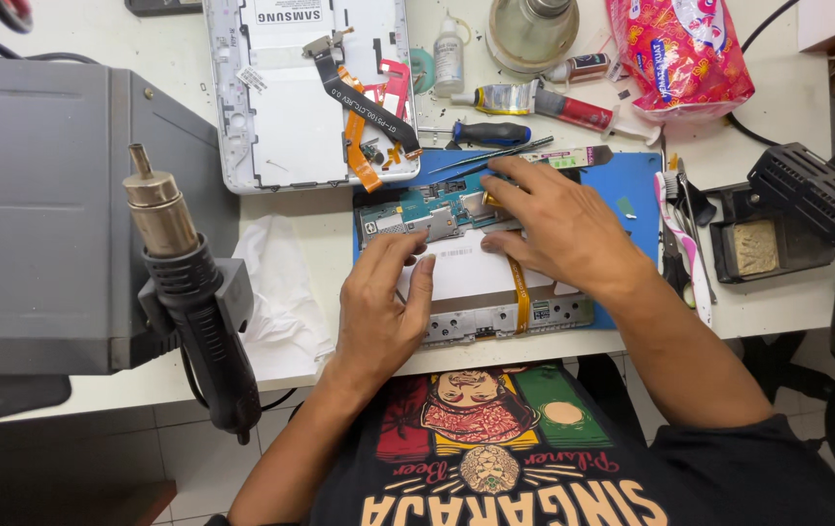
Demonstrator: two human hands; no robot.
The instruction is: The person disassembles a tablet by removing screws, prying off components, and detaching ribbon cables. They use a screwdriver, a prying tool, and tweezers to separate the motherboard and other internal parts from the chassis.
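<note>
Your left hand [383,312] rests flat, fingers together, on the one opened tablet chassis [495,292], whose long axis runs left to right on the blue mat [636,185]. Just beyond, your right hand [558,229] spreads its fingers, fingertips pressing the single circuit board [427,209].

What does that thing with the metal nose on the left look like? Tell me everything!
The hot air gun has a black ribbed plastic handle and a brassy metal nozzle pointing up and away. It sits tilted in a grey holder on the side of the grey box, hanging over the table edge. Neither hand touches it.
</note>
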